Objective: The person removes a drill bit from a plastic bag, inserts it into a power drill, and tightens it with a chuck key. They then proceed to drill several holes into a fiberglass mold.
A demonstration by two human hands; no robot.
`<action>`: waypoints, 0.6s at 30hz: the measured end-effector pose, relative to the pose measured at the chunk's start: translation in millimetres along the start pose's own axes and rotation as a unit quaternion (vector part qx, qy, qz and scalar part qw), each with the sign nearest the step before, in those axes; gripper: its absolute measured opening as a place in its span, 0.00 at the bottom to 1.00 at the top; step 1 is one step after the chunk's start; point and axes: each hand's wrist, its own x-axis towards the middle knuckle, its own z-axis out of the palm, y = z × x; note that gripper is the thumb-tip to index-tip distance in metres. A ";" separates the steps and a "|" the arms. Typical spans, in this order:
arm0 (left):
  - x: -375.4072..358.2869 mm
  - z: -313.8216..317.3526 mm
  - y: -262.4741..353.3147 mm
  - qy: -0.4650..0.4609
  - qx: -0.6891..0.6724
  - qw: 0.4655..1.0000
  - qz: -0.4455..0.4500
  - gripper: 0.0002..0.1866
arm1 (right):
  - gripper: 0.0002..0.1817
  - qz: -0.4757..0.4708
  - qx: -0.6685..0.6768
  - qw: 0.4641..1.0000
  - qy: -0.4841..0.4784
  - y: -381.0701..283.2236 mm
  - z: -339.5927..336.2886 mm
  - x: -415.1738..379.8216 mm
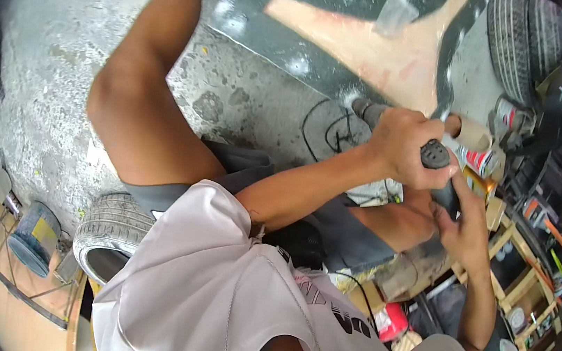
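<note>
My left hand (402, 147) is closed around a dark hand-held power tool (434, 154), whose round end with small holes shows beside the thumb. A dark cylindrical part of it sticks out on the other side of that fist. Lower down, my right hand (464, 229) grips the tool's dark body, thumb on one side and fingers on the other. Just beyond the hands lies a dark grey panel (271, 27) with white powdery patches and a tan, branching area (380, 51). The tool's working end is mostly hidden.
A clear plastic piece (395, 14) rests on the panel. Black cable (333, 136) loops over the concrete floor (47, 83). Tires (511, 42) stand at upper right, another tire (113, 225) at lower left near a bucket (34, 240). Cans (513, 116) and a wooden rack (514, 274) sit at right.
</note>
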 end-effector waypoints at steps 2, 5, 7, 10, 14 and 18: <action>3.4 1.5 20.9 -0.014 -0.023 0.999 -0.018 0.20 | 0.44 -0.018 0.047 0.998 0.034 -7.4 -2.1 -3.0; 3.4 5.7 62.7 -0.001 -0.001 1.000 0.024 0.22 | 0.40 -0.006 0.048 0.998 0.033 -2.8 -6.8 -19.5; 9.3 -3.2 83.1 -0.014 0.011 0.999 0.038 0.23 | 0.29 0.016 0.100 0.995 -0.015 -11.7 -13.1 -29.9; 6.9 -31.4 96.1 -0.035 0.024 0.998 0.054 0.24 | 0.19 0.065 0.169 0.983 -0.004 -31.9 3.4 -43.5; 11.3 -78.3 80.6 -0.022 0.025 0.995 0.094 0.24 | 0.17 0.019 0.153 0.988 0.012 -58.3 36.7 -20.6; 14.4 -94.7 56.4 0.008 -0.004 0.994 0.110 0.24 | 0.18 0.049 0.178 0.983 0.024 -84.0 47.3 3.5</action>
